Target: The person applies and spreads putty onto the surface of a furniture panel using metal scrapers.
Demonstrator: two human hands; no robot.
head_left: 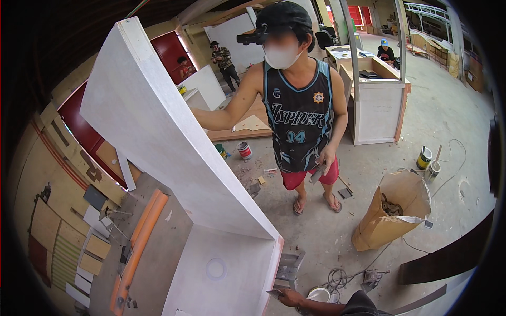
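Observation:
My right hand [291, 298] comes in at the lower edge from a dark sleeve [363, 304]. Its fingers are closed on a putty knife [274, 293], a thin flat blade held beside the edge of a white-coated panel unit [232, 245]. This unit has a tall upright board [158, 116] and a lower face with a pale ring [216, 268]. My left hand is out of view. Across the unit stands a co-worker [300, 105] in a dark jersey and mask. One of their hands [327, 159] holds a flat grey tool; the other is hidden behind the upright board.
A large paper sack [382, 226] stands on the right, near paint cans [424, 158]. Tangled cord [340, 277] and a white bucket [319, 295] lie close to my arm. Orange pipes [138, 247] rest at left. Other people and a white counter [379, 118] are behind.

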